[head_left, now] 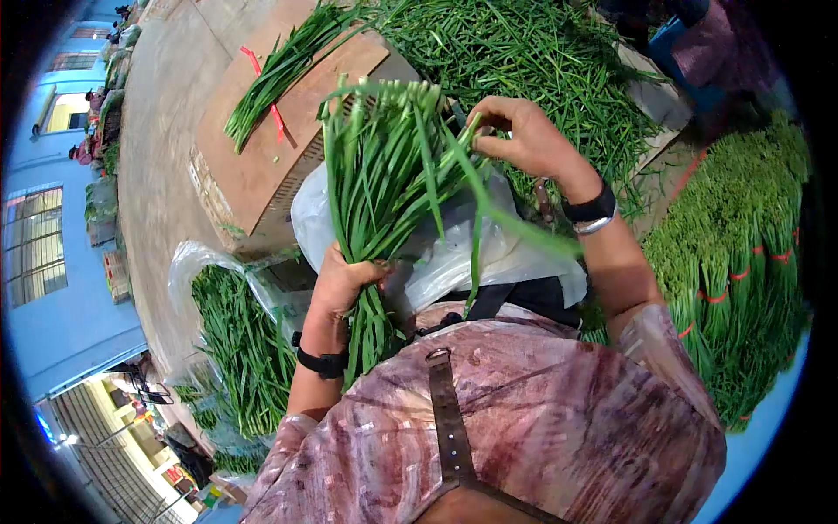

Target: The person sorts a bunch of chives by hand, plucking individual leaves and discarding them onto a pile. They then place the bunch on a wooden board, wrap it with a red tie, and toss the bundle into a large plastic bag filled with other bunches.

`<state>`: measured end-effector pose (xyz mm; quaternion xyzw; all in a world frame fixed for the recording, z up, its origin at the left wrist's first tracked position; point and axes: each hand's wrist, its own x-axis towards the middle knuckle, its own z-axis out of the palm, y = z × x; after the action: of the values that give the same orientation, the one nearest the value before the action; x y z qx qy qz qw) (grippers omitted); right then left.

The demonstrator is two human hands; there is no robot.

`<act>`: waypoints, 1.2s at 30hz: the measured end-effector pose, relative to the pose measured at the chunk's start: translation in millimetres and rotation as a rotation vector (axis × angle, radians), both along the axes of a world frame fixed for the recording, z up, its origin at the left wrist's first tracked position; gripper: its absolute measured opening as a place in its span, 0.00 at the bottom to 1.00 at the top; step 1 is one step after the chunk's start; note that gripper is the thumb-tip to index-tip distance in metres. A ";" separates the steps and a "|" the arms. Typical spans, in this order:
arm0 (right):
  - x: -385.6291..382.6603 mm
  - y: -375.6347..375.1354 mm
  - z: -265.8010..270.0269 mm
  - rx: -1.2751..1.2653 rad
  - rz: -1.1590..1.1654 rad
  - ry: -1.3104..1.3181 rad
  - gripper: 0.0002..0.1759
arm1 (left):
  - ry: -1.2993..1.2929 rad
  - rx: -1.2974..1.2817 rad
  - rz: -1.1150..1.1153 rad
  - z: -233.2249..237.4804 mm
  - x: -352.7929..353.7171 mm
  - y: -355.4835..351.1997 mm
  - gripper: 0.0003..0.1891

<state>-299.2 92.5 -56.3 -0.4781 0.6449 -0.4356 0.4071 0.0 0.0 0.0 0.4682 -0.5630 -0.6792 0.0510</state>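
A bundle of long green stalks (371, 175) is upright in front of me, its pale cut ends at the top. My left hand (347, 278) is wrapped round its lower part. At the bundle's upper right, my right hand (511, 131) pinches a green stalk near its end; a long leaf beside it is blurred. Below the bundle, clear plastic (489, 253) covers my lap. Ahead, another bunch (284, 74) lies on a brown board (231, 166), across red ties (278, 122).
Loose green stalks (532, 61) are heaped ahead on the right. Red-tied bundles (742, 271) stand at the far right. More greens (240, 349) in clear plastic are at the left. Part of another person (720, 44) shows at the upper right.
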 end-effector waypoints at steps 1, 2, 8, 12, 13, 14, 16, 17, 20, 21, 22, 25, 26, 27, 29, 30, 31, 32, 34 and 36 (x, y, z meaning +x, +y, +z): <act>1.1 -1.2 2.0 -0.064 -0.021 0.021 0.25 | 0.011 0.011 0.002 1.2 -1.6 -0.7 0.12; 4.7 -1.7 3.2 -0.125 -0.040 0.036 0.25 | 0.016 0.024 0.005 3.1 -1.1 -0.2 0.12; 22.4 -0.3 8.4 -0.456 -0.118 0.316 0.17 | -0.039 0.066 -0.034 10.3 4.2 5.6 0.11; 17.9 -6.1 -17.9 -0.503 -0.148 0.046 0.09 | 0.046 0.112 -0.002 4.9 4.2 5.0 0.11; 18.4 -6.9 -23.6 -0.470 -0.173 -0.115 0.08 | 0.050 0.123 0.001 5.8 4.0 4.9 0.11; 20.4 -7.4 -28.7 -0.415 -0.221 -0.134 0.06 | 0.054 0.135 0.003 5.9 3.8 5.0 0.11; 15.7 -10.9 -50.4 -0.373 -0.377 -0.070 0.07 | 0.060 0.131 0.006 1.8 4.4 6.1 0.11; 11.3 -11.2 -59.8 -0.353 -0.455 -0.036 0.08 | 0.063 0.127 0.006 0.2 4.4 5.9 0.12; -13.4 -6.0 -56.3 0.012 -0.769 -0.388 0.10 | 0.052 0.128 0.000 1.5 4.2 5.2 0.11; -17.7 -6.6 -55.2 0.003 -0.801 -0.380 0.11 | 0.047 0.120 -0.011 1.6 2.9 3.9 0.11; -13.0 -8.6 -39.0 -0.064 -0.695 -0.290 0.13 | 0.039 0.115 -0.022 2.0 2.3 3.2 0.11; 9.0 -17.2 -1.7 -0.045 -0.327 -0.063 0.19 | 0.002 0.091 -0.054 2.6 -0.9 4.2 0.11; 17.9 -21.7 1.2 0.043 -0.244 0.068 0.16 | -0.010 0.075 -0.064 2.9 -1.9 4.2 0.11; 24.2 -24.6 1.2 0.131 -0.159 0.197 0.14 | -0.015 0.069 -0.064 2.9 -1.9 4.2 0.11; 24.0 -28.1 -17.8 0.063 -0.189 0.065 0.18 | -0.026 0.052 -0.058 3.0 0.0 4.3 0.11; 24.5 -30.8 -24.2 0.030 -0.199 -0.002 0.20 | -0.018 0.066 -0.050 3.3 0.2 3.3 0.11; 25.8 -31.4 -29.9 0.001 -0.196 -0.091 0.20 | -0.014 0.083 -0.042 4.2 0.9 2.9 0.11; 27.0 -31.0 -34.5 -0.027 -0.195 -0.179 0.21 | -0.009 0.101 -0.037 4.5 1.9 2.9 0.11; 27.1 -33.4 -41.8 -0.040 -0.219 -0.124 0.22 | -0.015 0.077 -0.065 2.3 1.5 1.7 0.11; 29.1 -32.4 -32.4 0.014 -0.244 0.101 0.19 | -0.016 0.059 -0.083 0.8 0.5 1.1 0.11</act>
<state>-270.1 60.0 -88.7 -0.4146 0.7211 -0.4527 0.3213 0.5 1.1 0.8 0.4510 -0.5621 -0.6933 0.0048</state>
